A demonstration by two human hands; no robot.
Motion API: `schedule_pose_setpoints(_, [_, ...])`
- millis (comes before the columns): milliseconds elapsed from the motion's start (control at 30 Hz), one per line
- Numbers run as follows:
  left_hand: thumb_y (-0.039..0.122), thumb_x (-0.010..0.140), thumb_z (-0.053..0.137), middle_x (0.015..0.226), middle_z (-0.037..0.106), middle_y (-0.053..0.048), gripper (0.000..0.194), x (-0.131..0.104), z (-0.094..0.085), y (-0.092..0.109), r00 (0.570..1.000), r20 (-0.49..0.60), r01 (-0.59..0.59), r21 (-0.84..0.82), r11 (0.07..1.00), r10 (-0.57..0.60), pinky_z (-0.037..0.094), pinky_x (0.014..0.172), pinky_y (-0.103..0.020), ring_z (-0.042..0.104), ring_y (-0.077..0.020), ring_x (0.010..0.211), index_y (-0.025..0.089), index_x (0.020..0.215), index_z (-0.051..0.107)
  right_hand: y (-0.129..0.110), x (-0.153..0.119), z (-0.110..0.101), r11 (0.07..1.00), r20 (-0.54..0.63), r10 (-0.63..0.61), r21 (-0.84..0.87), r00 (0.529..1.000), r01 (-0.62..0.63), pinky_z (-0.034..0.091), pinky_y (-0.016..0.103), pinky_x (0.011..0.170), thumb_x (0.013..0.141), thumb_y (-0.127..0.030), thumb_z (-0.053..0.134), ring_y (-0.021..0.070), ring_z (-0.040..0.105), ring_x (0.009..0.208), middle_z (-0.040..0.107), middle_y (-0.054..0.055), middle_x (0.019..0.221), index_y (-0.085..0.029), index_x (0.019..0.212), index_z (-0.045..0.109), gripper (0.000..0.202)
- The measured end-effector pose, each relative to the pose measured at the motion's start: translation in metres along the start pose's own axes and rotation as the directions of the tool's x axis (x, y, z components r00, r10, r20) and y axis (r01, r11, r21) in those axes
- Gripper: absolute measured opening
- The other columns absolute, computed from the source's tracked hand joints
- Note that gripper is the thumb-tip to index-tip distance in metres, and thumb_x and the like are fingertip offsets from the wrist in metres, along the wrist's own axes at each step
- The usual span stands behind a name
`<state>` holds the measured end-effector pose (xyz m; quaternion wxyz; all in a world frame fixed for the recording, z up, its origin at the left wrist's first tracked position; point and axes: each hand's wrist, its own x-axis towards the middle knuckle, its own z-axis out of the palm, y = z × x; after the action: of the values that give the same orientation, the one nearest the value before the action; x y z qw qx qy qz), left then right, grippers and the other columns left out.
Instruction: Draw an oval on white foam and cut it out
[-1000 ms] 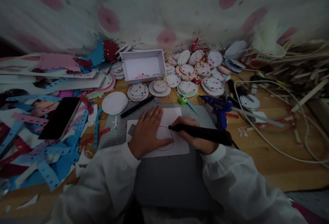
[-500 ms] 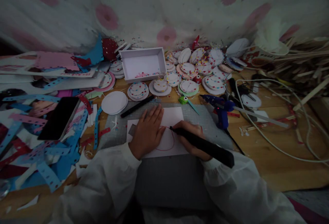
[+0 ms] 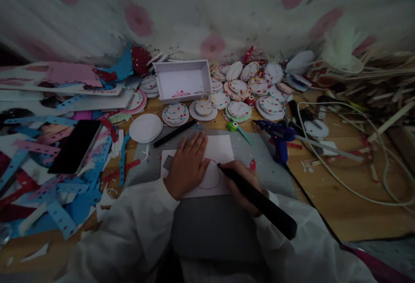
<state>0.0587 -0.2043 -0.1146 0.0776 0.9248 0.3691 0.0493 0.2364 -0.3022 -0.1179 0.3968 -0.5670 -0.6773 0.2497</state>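
My left hand (image 3: pixel 188 166) lies flat on a white sheet (image 3: pixel 223 146), its fingers stretched out. It covers the left part of a red circle drawn there. A small grey piece (image 3: pixel 167 162) lies beside that hand. In my right hand (image 3: pixel 244 183) is a long, thick black pen-shaped tool (image 3: pixel 262 198). Its tip is at the right side of the red line; whether it draws or cuts I cannot tell. Under the sheet is a grey cutting mat (image 3: pixel 269 179).
Behind the mat stand a white box (image 3: pixel 182 77) and several beaded white discs (image 3: pixel 175 114). A blue glue gun (image 3: pixel 279 138) with its cord lies at right. On the left are a phone (image 3: pixel 76 146) and coloured scraps (image 3: pixel 63 220). A black pen-like stick (image 3: pixel 173 133) lies near the sheet.
My right hand and the black tool have moved slightly down and right, the tip staying near the red line. The left hand holds its place on the sheet. The view shifted slightly.
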Motion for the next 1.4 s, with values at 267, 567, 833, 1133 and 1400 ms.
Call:
schedule_pose_setpoints(267, [0.036, 0.097, 0.033, 0.156, 0.024, -0.012, 0.057, 0.0, 0.001, 0.001, 1.0, -0.016, 0.003, -0.003, 1.0, -0.004, 0.016, 0.117, -0.047, 0.021, -0.0245, 0.144, 0.01, 0.147, 0.028, -0.01, -0.008, 0.012, 0.996, -0.119, 0.074, -0.032, 0.99, -0.078, 0.05, 0.029, 0.057, 0.08, -0.018, 0.051, 0.018, 0.063, 0.063, 0.064, 0.001, 0.075, -0.024, 0.097, 0.053, 0.018])
schedule_pose_setpoints(567, [0.036, 0.096, 0.034, 0.156, 0.023, -0.011, 0.058, -0.001, 0.003, 0.001, 0.999, -0.045, 0.002, -0.012, 1.0, -0.003, 0.017, 0.117, -0.047, 0.022, -0.0245, 0.144, 0.011, 0.147, 0.028, -0.014, -0.021, 0.018, 0.99, -0.156, 0.1, -0.078, 0.983, -0.114, 0.051, 0.03, 0.059, 0.079, -0.019, 0.051, 0.0202, 0.065, 0.066, 0.066, 0.003, 0.076, -0.024, 0.098, 0.054, 0.02])
schedule_pose_setpoints(833, [0.036, 0.096, 0.034, 0.156, 0.023, -0.011, 0.058, -0.001, 0.002, 0.001, 0.999, -0.032, 0.008, -0.006, 1.0, -0.008, 0.018, 0.116, -0.047, 0.022, -0.0238, 0.144, 0.01, 0.147, 0.028, -0.022, -0.032, 0.024, 0.976, -0.196, 0.195, -0.062, 0.961, -0.211, 0.051, 0.033, 0.057, 0.079, -0.017, 0.052, 0.0225, 0.065, 0.064, 0.066, 0.003, 0.075, -0.026, 0.099, 0.053, 0.022])
schedule_pose_setpoints(1133, [0.036, 0.096, 0.034, 0.157, 0.022, -0.011, 0.058, 0.0, 0.004, 0.001, 1.0, -0.026, 0.012, 0.0, 1.0, -0.012, 0.019, 0.116, -0.047, 0.023, -0.0245, 0.143, 0.01, 0.148, 0.027, -0.032, -0.033, 0.027, 0.973, -0.248, 0.221, -0.016, 0.943, -0.232, 0.05, 0.034, 0.055, 0.079, -0.02, 0.053, 0.0239, 0.063, 0.06, 0.064, 0.002, 0.072, -0.028, 0.099, 0.052, 0.021])
schedule_pose_setpoints(1400, [0.035, 0.095, 0.034, 0.156, 0.023, -0.011, 0.058, -0.001, 0.004, 0.002, 0.999, -0.039, 0.011, -0.01, 1.0, -0.011, 0.018, 0.116, -0.046, 0.023, -0.0239, 0.143, 0.01, 0.147, 0.028, -0.038, -0.044, 0.039, 0.951, -0.305, 0.286, -0.023, 0.908, -0.307, 0.049, 0.034, 0.054, 0.081, -0.022, 0.053, 0.0248, 0.063, 0.059, 0.063, 0.002, 0.069, -0.028, 0.1, 0.052, 0.02])
